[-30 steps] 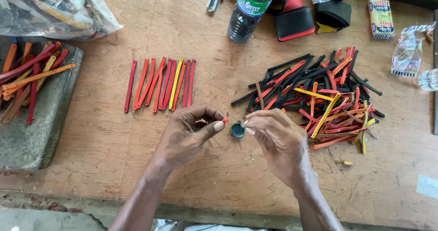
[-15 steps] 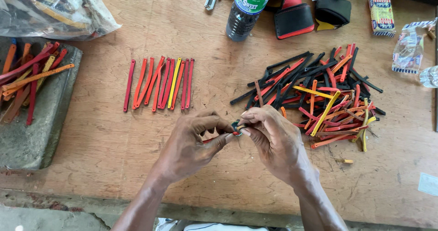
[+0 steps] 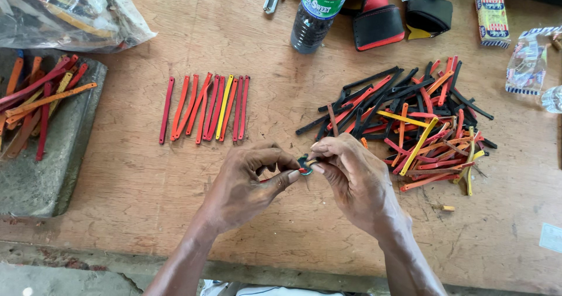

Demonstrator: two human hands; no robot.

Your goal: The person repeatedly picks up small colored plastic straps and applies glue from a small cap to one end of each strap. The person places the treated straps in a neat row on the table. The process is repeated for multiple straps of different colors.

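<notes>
Both sets of fingers are pinched together on one tiny thing: a small dark green ring point(image 3: 304, 165) held right between the two hands, just above the wooden table point(image 3: 293, 226). The left hand point(image 3: 246, 182) has its thumb and forefinger closed on it from the left side, with what looks like a bit of red strip poking out under the thumb, hard to tell exactly. The right hand point(image 3: 357, 179) grips the same piece from the right, fingertips curled in tight over it.

Just beyond the left hand there's a neat row of red, orange and yellow strips point(image 3: 205, 107) laid side by side. Off to the right sits a messy pile of black, red, orange and yellow strips point(image 3: 410, 120), pretty close to the right hand. Far left is a grey stone slab point(image 3: 47, 167) with more strips on top, and a clear plastic bag point(image 3: 70, 12) behind it. A dark plastic bottle point(image 3: 316, 15) stands at the top edge, with a red and black pouch point(image 3: 377, 21) next to it.
</notes>
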